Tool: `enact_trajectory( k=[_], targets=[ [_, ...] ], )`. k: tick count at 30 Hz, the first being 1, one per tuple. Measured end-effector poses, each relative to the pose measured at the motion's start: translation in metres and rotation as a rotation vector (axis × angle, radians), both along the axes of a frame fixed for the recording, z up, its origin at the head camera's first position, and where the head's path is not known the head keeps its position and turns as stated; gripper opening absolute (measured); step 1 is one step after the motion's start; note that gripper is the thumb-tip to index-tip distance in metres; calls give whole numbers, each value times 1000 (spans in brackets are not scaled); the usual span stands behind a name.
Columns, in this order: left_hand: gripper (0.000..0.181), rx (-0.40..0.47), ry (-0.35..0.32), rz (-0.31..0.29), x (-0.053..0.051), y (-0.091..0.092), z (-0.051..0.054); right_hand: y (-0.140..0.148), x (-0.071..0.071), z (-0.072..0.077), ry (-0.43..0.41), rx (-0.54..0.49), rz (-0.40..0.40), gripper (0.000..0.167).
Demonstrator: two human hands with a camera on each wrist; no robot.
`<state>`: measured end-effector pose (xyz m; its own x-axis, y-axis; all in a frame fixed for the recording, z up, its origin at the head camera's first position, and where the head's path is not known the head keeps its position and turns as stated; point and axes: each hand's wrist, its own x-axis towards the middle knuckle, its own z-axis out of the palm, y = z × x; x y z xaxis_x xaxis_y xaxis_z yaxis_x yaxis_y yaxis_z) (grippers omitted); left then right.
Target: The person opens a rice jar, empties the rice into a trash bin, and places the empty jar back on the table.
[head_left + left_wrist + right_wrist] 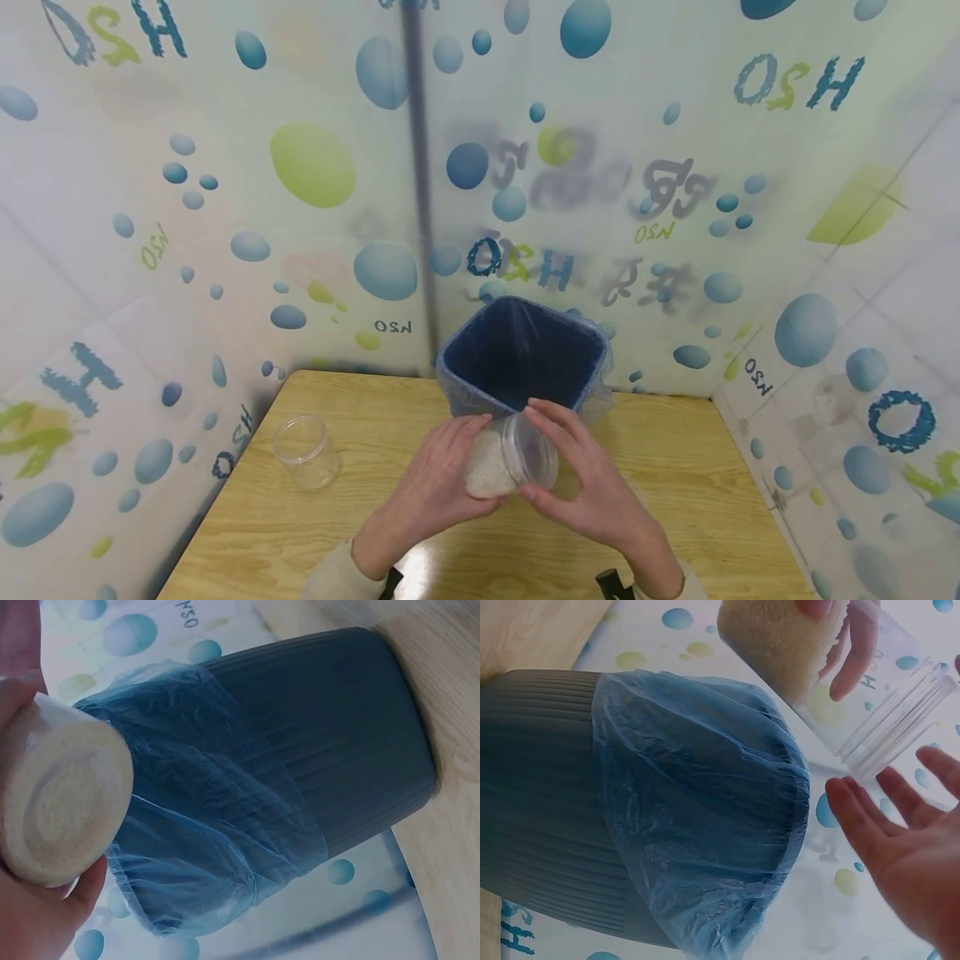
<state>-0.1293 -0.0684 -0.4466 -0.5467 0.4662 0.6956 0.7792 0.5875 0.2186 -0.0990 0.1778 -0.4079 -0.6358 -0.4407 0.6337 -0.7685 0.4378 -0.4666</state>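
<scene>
A clear jar (pixel 491 462) partly filled with pale grains lies tilted in my left hand (pixel 438 471), which grips its filled end. The left wrist view shows the jar's round base (pixel 67 802) and the left hand (pixel 37 919) curled round it. My right hand (pixel 592 487) is at the ringed clear end, thumb and fingers spread. In the right wrist view the right hand (pixel 915 855) has extended fingers close to the jar's rim (pixel 896 720); contact is hard to tell. The grains (pixel 780 645) stay in the lower part. Whether a lid covers that end, I cannot tell.
Just beyond the hands stands a dark blue bin (pixel 525 346) lined with a thin plastic bag (pixel 202 795). An empty clear jar (pixel 307 454) stands at the left on the wooden table (pixel 247 533). Patterned sheets (pixel 315 250) with bubble prints surround the table's back and sides.
</scene>
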Motion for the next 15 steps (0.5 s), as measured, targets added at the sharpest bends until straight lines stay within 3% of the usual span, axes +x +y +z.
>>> enact_trajectory(
  k=[3,9,15],
  targets=[
    [99,11,50,33,-1,0,0,-1,1,0,-25,-8,-47,76],
    [103,33,216,109,-4,1,-2,-5,3,-2,-100,-83,-92,77],
    [100,17,261,134,-4,3,-4,-9,3,-5,-125,-96,-139,75]
  ],
)
